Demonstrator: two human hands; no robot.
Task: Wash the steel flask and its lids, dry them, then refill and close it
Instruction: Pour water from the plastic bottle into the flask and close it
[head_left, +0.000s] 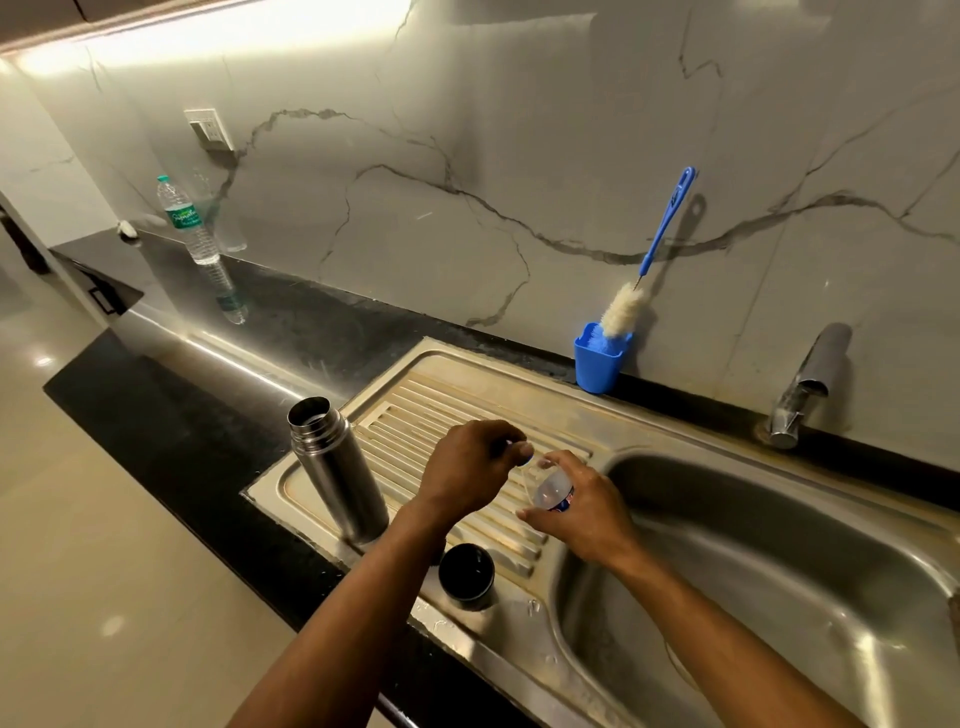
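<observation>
The steel flask (335, 467) stands upright and uncapped at the left end of the ribbed drainboard (415, 415). A dark cup lid (466, 576) sits mouth-up near the drainboard's front edge. Over the drainboard, my right hand (582, 509) grips a small clear plastic bottle (551, 488) with a blue label, tilted on its side. My left hand (467, 467) pinches something small at that bottle's neck; it looks like the cap, mostly hidden by my fingers.
The sink basin (779, 571) lies to the right, with a wall tap (808, 384) above it. A blue holder (600, 358) with a bottle brush (644, 270) stands against the marble wall. A water bottle (187, 218) stands far left on the black counter (182, 441).
</observation>
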